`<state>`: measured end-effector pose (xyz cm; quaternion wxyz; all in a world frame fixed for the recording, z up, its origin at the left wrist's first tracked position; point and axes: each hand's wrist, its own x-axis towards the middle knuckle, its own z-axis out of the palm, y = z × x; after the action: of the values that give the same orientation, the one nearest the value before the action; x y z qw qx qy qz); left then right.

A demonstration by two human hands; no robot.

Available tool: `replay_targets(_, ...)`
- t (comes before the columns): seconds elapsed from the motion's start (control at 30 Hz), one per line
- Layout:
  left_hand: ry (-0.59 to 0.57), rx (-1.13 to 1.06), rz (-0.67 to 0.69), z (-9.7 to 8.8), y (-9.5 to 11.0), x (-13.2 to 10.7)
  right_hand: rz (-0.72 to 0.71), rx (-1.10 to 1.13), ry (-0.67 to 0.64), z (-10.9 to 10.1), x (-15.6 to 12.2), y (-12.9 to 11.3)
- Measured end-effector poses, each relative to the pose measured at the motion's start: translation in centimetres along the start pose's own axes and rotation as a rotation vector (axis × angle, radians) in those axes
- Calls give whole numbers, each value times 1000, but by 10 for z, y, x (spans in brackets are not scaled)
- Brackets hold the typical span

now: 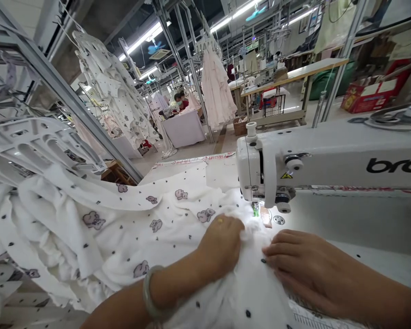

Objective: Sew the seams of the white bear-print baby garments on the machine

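Observation:
White plush fabric printed with grey bears and dark spots spreads across the sewing machine bed and hangs off to the left. My left hand, with a bangle at the wrist, is closed in a fist on a bunched fold of it. Just right of that, my right hand has its fingers together and bent over the fabric's edge; its thumb is mostly hidden. Both hands are just in front of the lit needle area of a white sewing machine. Cloth partly covers the presser foot.
A white hanger rack carries more printed cloth at left, beside a slanted metal post. Printed garments and pink garments hang beyond. A person sits at a distant machine. A red box stands back right.

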<state>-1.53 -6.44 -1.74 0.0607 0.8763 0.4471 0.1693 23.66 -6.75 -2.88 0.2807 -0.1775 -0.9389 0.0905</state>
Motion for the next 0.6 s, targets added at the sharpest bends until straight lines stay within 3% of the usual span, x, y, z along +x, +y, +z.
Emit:
replay_targets(0.13,14,-316,-168,-20,1,34,131,-27,160,6,-2,8)
replay_targets(0.23,-7,-421,-187,-19,7,39,215,-91,226,14,-6,16)
replay_targets(0.43,58,-321,-88,-1,-2,26,275,-150,114,23,-8,20)
replay_targets(0.53,96,-274,37,3,-7,25,325,-75,-17,21,-7,19)
replay_targets(0.6,58,-289,91,3,-6,26,337,16,-113,17,-6,20)
